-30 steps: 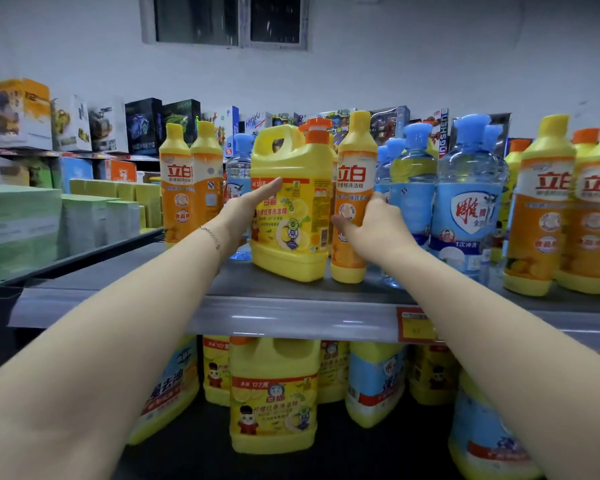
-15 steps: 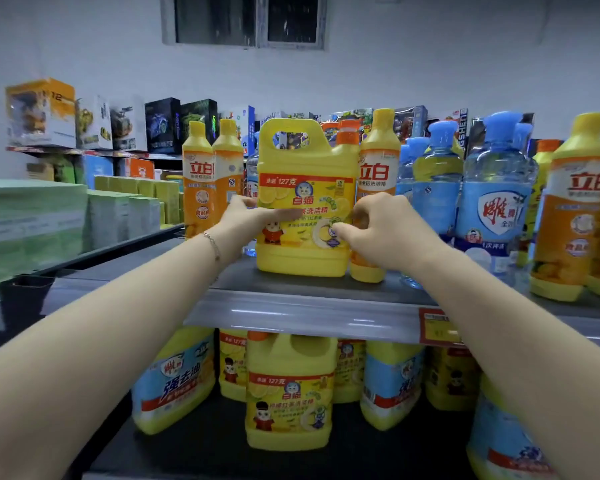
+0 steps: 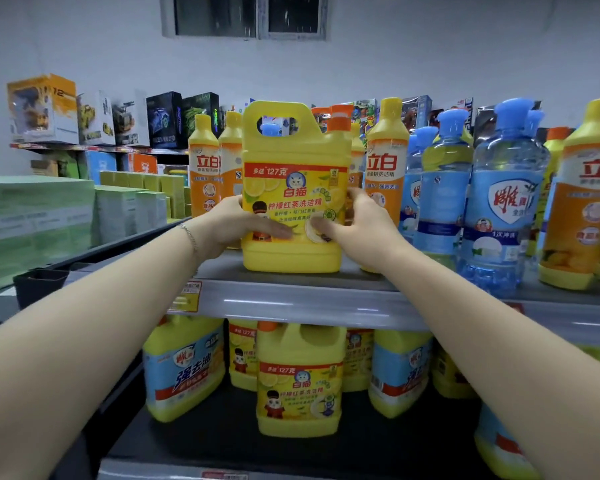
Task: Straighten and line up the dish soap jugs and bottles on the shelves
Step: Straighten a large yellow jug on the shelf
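Got both hands on the big yellow jug (image 3: 293, 188): my left hand (image 3: 229, 226) wraps its left side and my right hand (image 3: 357, 223) grips its right, thumbs lying across the label. It's standing on the top shelf (image 3: 291, 301) near the front edge, label facing me. Trick here, I reckon, is sliding it flat rather than lifting (looks full, so probably heavy), squaring it to the edge without bumping the orange bottle (image 3: 385, 174) just beside it.
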